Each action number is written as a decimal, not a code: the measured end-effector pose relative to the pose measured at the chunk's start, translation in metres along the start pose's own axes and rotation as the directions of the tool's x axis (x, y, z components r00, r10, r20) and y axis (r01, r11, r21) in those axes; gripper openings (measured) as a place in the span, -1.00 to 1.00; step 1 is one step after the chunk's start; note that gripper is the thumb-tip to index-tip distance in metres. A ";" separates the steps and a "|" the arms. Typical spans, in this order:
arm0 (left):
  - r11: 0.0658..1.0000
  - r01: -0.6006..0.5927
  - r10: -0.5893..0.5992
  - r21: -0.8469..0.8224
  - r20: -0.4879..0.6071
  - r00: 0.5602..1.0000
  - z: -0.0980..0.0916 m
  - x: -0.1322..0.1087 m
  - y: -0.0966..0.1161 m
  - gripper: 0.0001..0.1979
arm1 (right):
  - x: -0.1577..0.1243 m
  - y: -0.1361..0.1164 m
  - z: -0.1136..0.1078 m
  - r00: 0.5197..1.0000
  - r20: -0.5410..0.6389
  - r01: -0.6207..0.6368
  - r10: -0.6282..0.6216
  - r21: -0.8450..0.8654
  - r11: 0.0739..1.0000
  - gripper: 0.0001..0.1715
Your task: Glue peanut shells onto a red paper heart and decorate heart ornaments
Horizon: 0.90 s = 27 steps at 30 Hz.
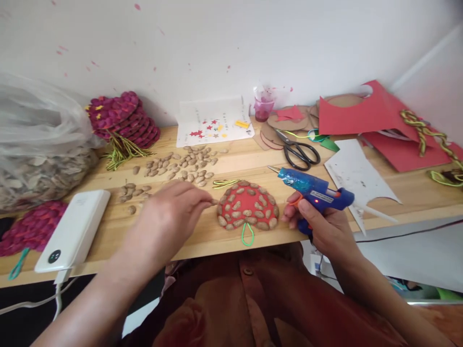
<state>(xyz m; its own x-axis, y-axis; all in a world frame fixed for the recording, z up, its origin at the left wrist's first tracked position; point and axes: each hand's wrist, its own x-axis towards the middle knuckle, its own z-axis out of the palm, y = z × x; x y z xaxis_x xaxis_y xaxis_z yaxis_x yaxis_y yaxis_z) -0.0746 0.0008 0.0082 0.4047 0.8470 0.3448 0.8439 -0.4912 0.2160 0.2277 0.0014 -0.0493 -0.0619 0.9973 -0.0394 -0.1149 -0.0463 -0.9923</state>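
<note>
A red half-round craft piece [246,200], studded with peanuts [247,213], lies on the wooden table in front of me. A green cord loop [248,236] sticks out from its near edge. My left hand [183,205] is closed in a pinch at the piece's left edge; a small brown tip, seemingly a peanut, shows between the fingertips. To the right, my right hand [320,224] grips a blue hot glue gun [307,185] whose nozzle points left, above the table. Its light glows red, and a finger rests by the orange trigger.
Loose peanuts [191,164] lie behind my left hand. A white power bank [74,229] and a plastic bag [39,159] of shells are at left. Black scissors [298,152], red card [358,113] and white paper scrap [358,168] lie right. Stacked purple pieces [119,115] stand behind.
</note>
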 end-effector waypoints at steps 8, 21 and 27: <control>0.994 -0.108 0.104 0.007 0.203 0.974 0.044 0.048 0.030 -0.87 | 0.000 0.002 -0.002 0.999 0.038 0.012 -0.012 0.013 1.000 -0.77; 0.997 -0.074 0.063 0.028 0.276 0.959 0.053 0.055 0.034 -0.88 | -0.002 0.004 -0.007 0.995 0.097 0.027 -0.026 -0.002 1.000 -0.83; 0.999 -0.055 0.053 -0.002 0.255 0.965 0.045 0.053 0.028 -0.87 | -0.002 0.004 -0.007 0.996 0.090 0.031 -0.029 -0.022 0.999 -0.84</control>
<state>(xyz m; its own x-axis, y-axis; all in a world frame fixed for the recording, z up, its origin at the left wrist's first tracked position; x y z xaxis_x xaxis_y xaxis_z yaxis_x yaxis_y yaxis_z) -0.0137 0.0412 -0.0080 0.5256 0.8434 0.1111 0.8198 -0.5371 0.1986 0.2341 -0.0001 -0.0539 -0.1474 0.9891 0.0000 -0.0949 -0.0141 -0.9954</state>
